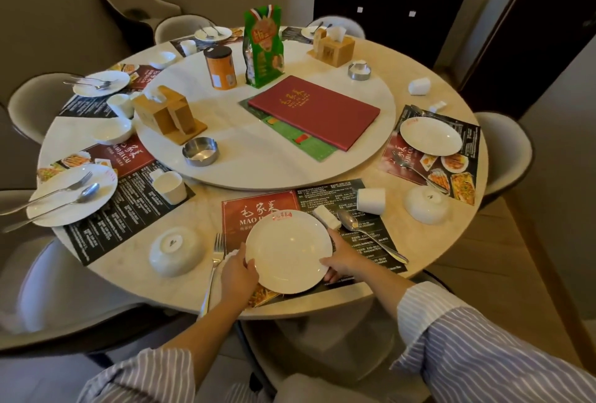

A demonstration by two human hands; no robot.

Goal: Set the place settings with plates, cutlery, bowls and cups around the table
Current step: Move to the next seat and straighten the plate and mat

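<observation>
A white plate [288,249] with a red logo lies over the red and black placemat [258,209] at the near edge of the round table [416,241]. My left hand [238,273] grips its left rim and my right hand [342,257] grips its right rim. A fork [213,267] lies left of the plate, a spoon [367,233] to its right. An upside-down white bowl [175,251] sits further left. A white cup [371,200] lies on its side beyond the spoon, next to a small white rest [327,216].
A turntable [225,157] carries a red menu [314,110], green bag [263,47], orange can [222,67], wooden holders [164,115] and ashtrays [200,151]. Other settings with plates [72,194], another plate [430,135], and an upturned bowl [425,204] ring the table. Chairs [506,151] surround it.
</observation>
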